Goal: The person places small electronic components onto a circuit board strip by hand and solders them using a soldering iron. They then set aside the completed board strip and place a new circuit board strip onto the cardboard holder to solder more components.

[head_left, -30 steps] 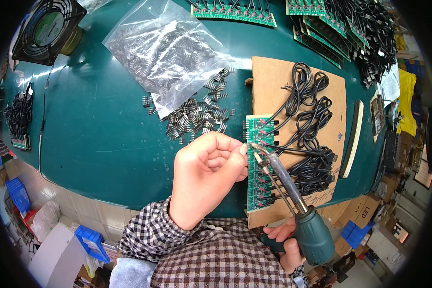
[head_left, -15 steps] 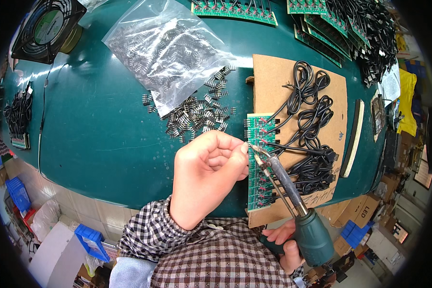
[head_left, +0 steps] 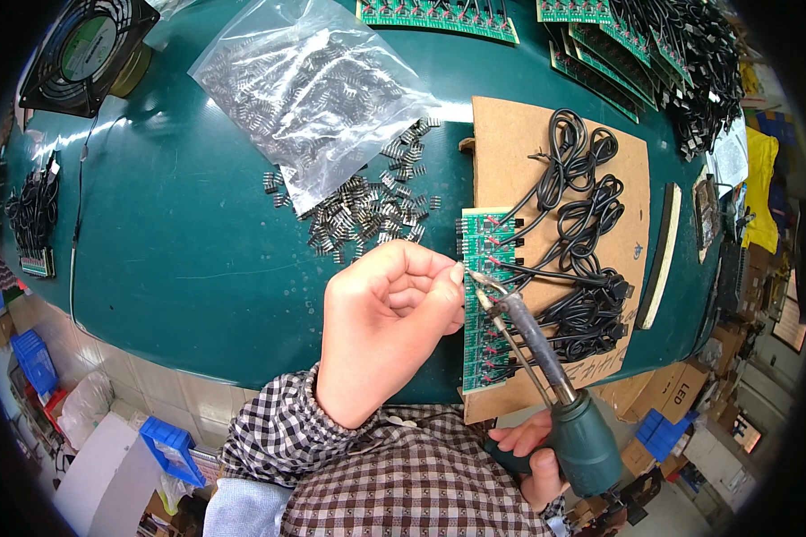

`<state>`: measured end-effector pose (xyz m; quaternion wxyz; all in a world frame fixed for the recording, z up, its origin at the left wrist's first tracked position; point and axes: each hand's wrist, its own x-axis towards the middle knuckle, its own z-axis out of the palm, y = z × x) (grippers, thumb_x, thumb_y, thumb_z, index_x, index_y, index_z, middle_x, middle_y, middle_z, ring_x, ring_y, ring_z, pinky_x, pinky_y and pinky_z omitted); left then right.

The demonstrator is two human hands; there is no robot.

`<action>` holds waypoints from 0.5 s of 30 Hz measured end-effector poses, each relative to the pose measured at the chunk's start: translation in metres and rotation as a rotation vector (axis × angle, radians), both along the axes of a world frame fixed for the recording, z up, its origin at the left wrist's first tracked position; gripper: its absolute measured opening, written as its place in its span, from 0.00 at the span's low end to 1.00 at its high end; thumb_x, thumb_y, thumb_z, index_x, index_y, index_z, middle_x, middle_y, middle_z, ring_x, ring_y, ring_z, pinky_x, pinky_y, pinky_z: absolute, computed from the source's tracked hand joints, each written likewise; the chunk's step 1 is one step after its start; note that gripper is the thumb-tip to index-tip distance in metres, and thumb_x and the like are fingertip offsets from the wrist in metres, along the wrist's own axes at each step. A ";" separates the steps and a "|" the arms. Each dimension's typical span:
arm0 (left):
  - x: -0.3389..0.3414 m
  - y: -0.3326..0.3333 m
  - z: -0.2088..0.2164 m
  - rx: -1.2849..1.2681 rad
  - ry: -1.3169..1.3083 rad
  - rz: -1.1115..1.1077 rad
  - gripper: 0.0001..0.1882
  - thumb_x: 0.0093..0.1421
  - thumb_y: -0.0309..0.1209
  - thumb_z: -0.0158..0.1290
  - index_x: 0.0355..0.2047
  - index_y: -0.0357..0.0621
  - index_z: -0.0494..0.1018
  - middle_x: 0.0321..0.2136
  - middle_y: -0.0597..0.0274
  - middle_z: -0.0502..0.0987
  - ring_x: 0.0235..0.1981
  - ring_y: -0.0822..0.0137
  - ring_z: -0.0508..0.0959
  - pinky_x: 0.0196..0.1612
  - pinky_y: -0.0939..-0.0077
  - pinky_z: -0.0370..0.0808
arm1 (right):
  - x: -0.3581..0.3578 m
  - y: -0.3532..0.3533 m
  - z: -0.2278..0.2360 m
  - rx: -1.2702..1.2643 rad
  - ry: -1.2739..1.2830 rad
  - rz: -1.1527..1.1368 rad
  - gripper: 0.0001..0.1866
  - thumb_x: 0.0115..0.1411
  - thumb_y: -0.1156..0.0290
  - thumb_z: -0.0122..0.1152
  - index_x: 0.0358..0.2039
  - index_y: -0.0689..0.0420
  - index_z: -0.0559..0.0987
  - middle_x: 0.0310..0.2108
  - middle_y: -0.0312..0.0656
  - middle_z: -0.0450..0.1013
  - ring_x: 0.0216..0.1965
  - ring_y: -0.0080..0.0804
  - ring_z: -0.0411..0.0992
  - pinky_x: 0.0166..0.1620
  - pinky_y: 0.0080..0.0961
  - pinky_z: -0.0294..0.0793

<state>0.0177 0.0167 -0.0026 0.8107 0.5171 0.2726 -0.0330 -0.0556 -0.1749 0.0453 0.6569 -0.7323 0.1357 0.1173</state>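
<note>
My left hand (head_left: 385,327) is closed in a pinch at the left edge of a green circuit board (head_left: 485,362). Whatever sits between thumb and forefinger is hidden. In my right hand (head_left: 533,456) is a soldering gun (head_left: 585,443) with a dark green body, a metal barrel and a thin feed tube. Its tip meets the board right beside my left fingertips. Small black pin headers (head_left: 461,234) line the board's upper left edge, and coiled black cables (head_left: 582,242) run off its right side. Board and cables lie on a brown cardboard sheet (head_left: 510,134).
Loose pin headers (head_left: 367,215) are heaped beyond my left hand, beside a clear plastic bag (head_left: 304,98) full of them. More boards with cables (head_left: 600,54) are stacked at the far right. A black fan (head_left: 90,54) stands far left on the green table (head_left: 179,242).
</note>
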 end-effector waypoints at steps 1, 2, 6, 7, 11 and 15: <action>0.001 0.000 0.001 -0.005 0.005 0.002 0.05 0.55 0.24 0.49 0.29 0.33 0.69 0.22 0.57 0.75 0.20 0.74 0.75 0.24 0.84 0.74 | -0.001 0.000 0.000 0.000 -0.001 0.000 0.24 0.51 0.57 0.55 0.34 0.68 0.63 0.19 0.42 0.63 0.22 0.32 0.67 0.30 0.40 0.77; 0.001 0.000 0.001 -0.005 0.005 0.002 0.05 0.55 0.24 0.49 0.29 0.33 0.69 0.22 0.57 0.75 0.20 0.74 0.75 0.24 0.84 0.74 | -0.003 -0.002 -0.001 0.020 -0.029 -0.037 0.23 0.52 0.59 0.55 0.34 0.68 0.63 0.19 0.42 0.63 0.22 0.33 0.67 0.30 0.40 0.77; 0.000 0.000 0.002 -0.006 0.014 -0.005 0.05 0.55 0.24 0.49 0.29 0.32 0.69 0.22 0.57 0.75 0.21 0.73 0.75 0.24 0.84 0.74 | 0.000 -0.005 -0.002 0.063 -0.077 -0.013 0.21 0.53 0.62 0.55 0.35 0.69 0.63 0.19 0.42 0.64 0.22 0.33 0.67 0.30 0.40 0.77; 0.000 0.001 0.002 -0.005 0.016 -0.007 0.05 0.55 0.24 0.49 0.29 0.32 0.69 0.22 0.57 0.75 0.21 0.73 0.76 0.24 0.84 0.74 | 0.001 -0.004 -0.002 0.064 -0.076 -0.013 0.21 0.53 0.62 0.55 0.35 0.69 0.63 0.19 0.42 0.64 0.22 0.33 0.67 0.30 0.40 0.77; 0.000 0.001 0.002 0.000 0.008 -0.014 0.05 0.55 0.24 0.49 0.29 0.32 0.69 0.22 0.57 0.75 0.21 0.73 0.76 0.24 0.84 0.74 | 0.001 0.001 -0.001 0.041 -0.070 -0.029 0.24 0.52 0.59 0.55 0.35 0.69 0.63 0.20 0.43 0.64 0.22 0.33 0.68 0.29 0.39 0.77; 0.001 0.001 0.002 -0.001 0.009 -0.010 0.05 0.55 0.24 0.49 0.29 0.33 0.69 0.22 0.57 0.75 0.21 0.73 0.76 0.24 0.84 0.74 | 0.008 0.005 0.006 -0.042 -0.001 0.014 0.25 0.51 0.56 0.55 0.33 0.69 0.63 0.20 0.44 0.63 0.22 0.34 0.68 0.29 0.37 0.77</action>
